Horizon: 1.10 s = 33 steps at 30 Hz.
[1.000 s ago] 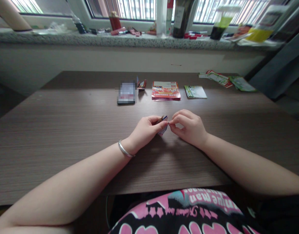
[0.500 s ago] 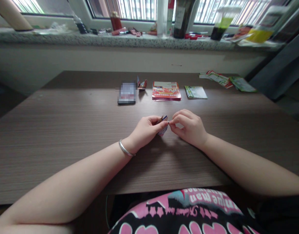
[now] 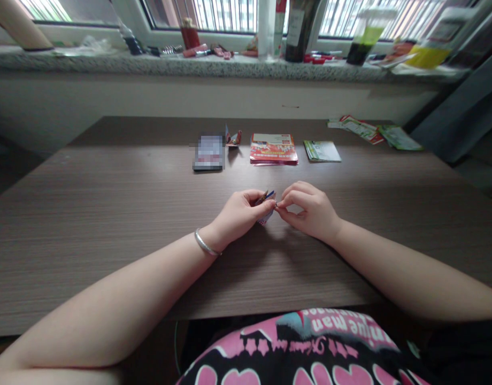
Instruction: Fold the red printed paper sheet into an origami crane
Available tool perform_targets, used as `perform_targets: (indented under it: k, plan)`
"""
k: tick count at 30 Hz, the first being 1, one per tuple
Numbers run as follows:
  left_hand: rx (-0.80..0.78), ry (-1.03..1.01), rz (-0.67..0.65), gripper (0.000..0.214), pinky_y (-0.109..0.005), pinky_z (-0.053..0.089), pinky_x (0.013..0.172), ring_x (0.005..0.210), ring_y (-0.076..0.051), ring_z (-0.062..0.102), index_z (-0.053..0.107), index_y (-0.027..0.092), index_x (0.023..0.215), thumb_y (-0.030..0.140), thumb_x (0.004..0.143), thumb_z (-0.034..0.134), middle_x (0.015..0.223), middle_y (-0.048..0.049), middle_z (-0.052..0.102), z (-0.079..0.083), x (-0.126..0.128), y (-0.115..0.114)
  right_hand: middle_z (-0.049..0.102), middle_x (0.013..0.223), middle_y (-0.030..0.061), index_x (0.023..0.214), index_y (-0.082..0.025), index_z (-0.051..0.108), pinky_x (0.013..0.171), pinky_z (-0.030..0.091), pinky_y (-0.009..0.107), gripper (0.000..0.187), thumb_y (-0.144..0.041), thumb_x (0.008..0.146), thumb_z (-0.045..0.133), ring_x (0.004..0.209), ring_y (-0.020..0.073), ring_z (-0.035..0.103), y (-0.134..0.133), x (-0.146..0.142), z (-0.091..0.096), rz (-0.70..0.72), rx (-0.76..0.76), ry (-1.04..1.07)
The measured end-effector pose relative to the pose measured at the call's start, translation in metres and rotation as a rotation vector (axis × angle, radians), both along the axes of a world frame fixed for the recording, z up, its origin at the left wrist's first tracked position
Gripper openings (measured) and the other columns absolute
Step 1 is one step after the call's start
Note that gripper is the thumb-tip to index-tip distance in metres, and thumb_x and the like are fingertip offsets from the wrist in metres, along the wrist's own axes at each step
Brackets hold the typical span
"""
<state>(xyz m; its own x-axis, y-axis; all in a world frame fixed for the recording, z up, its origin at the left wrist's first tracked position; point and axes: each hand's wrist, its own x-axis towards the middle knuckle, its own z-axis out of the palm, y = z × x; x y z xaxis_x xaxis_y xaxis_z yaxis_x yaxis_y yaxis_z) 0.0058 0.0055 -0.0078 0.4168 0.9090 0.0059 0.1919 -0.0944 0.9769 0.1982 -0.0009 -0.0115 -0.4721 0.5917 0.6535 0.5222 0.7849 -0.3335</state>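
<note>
A small folded piece of coloured paper [image 3: 267, 215] sits between both hands just above the middle of the brown wooden table [image 3: 109, 203]. My left hand [image 3: 240, 216], with a silver bangle on its wrist, is closed around the paper's left side. My right hand [image 3: 308, 209] pinches the paper's right tip with thumb and forefinger. Most of the paper is hidden by the fingers.
Farther back lie a dark phone-like slab [image 3: 208, 152], a small folded paper figure [image 3: 232, 139], a red stack of leaflets [image 3: 273, 149], a green-white stack [image 3: 322, 151] and loose leaflets [image 3: 370, 131] at the right. The window sill [image 3: 190, 64] holds bottles and clutter.
Both hands stay in place on the folded paper; the right hand's pinch has shifted a touch leftward and lower.
</note>
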Motion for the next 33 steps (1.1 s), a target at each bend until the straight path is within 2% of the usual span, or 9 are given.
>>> perform_targets:
  k: [5, 16, 19, 23, 26, 29, 33]
  plan:
    - [-0.032, -0.015, -0.016, 0.031, -0.020, 0.037, 0.054, 0.058, -0.008, 0.046, 0.064, 0.012, 0.081, 0.042, 0.077, 0.066, 0.067, 0.0012, 0.057, -0.002, 0.000, 0.001, 0.063, 0.078, 0.0029, 0.073, -0.022, 0.056, 0.067, 0.046, 0.029, 0.011, -0.021, 0.082, 0.062, 0.074, 0.0157, 0.057, 0.000, 0.000, -0.001, 0.017, 0.003, -0.014]
    - [-0.012, -0.015, -0.026, 0.026, -0.018, 0.035, 0.049, 0.053, -0.006, 0.044, 0.059, 0.012, 0.074, 0.038, 0.080, 0.063, 0.062, 0.0034, 0.051, 0.001, 0.002, -0.001, 0.062, 0.076, 0.0033, 0.071, -0.021, 0.055, 0.067, 0.045, 0.029, 0.014, -0.024, 0.082, 0.063, 0.073, 0.0153, 0.056, 0.000, 0.000, 0.000, 0.028, -0.060, 0.021]
    - [-0.004, -0.016, -0.026, 0.026, -0.018, 0.035, 0.049, 0.054, -0.006, 0.043, 0.059, 0.013, 0.074, 0.037, 0.080, 0.063, 0.061, 0.0037, 0.050, 0.001, 0.002, -0.001, 0.061, 0.074, 0.0024, 0.070, -0.020, 0.055, 0.063, 0.045, 0.027, 0.014, -0.025, 0.080, 0.064, 0.069, 0.0141, 0.055, -0.001, -0.002, 0.000, 0.013, -0.203, 0.078]
    - [0.017, -0.069, -0.025, 0.025, -0.019, 0.035, 0.053, 0.057, -0.007, 0.044, 0.061, 0.012, 0.077, 0.037, 0.079, 0.064, 0.065, 0.0030, 0.052, -0.002, 0.002, 0.000, 0.060, 0.072, 0.0012, 0.072, -0.019, 0.057, 0.057, 0.045, 0.024, 0.014, -0.029, 0.080, 0.062, 0.064, 0.0124, 0.055, -0.001, -0.005, 0.000, -0.047, -0.532, 0.189]
    - [0.034, -0.101, -0.020, 0.023, -0.019, 0.036, 0.055, 0.059, -0.008, 0.045, 0.062, 0.013, 0.080, 0.036, 0.079, 0.065, 0.066, 0.0026, 0.053, -0.005, 0.002, 0.001, 0.060, 0.068, 0.0000, 0.072, -0.018, 0.058, 0.052, 0.042, 0.023, 0.018, -0.034, 0.079, 0.063, 0.056, 0.0101, 0.051, 0.000, -0.007, -0.002, -0.082, -0.704, 0.243]
    - [0.076, -0.081, -0.010, 0.022, -0.020, 0.036, 0.056, 0.060, -0.008, 0.045, 0.062, 0.013, 0.078, 0.035, 0.080, 0.064, 0.065, 0.0025, 0.053, -0.007, 0.002, 0.002, 0.058, 0.066, -0.0009, 0.072, -0.018, 0.058, 0.050, 0.038, 0.023, 0.019, -0.034, 0.077, 0.064, 0.054, 0.0093, 0.049, 0.000, -0.008, -0.004, -0.074, -0.771, 0.298]
    - [0.099, -0.048, -0.009, 0.022, -0.020, 0.035, 0.055, 0.059, -0.008, 0.045, 0.060, 0.014, 0.075, 0.035, 0.082, 0.063, 0.063, 0.0031, 0.052, -0.007, 0.001, 0.001, 0.054, 0.065, -0.0026, 0.070, -0.018, 0.054, 0.051, 0.038, 0.023, 0.015, -0.028, 0.077, 0.063, 0.057, 0.0092, 0.047, -0.001, -0.011, -0.003, -0.031, -0.740, 0.336]
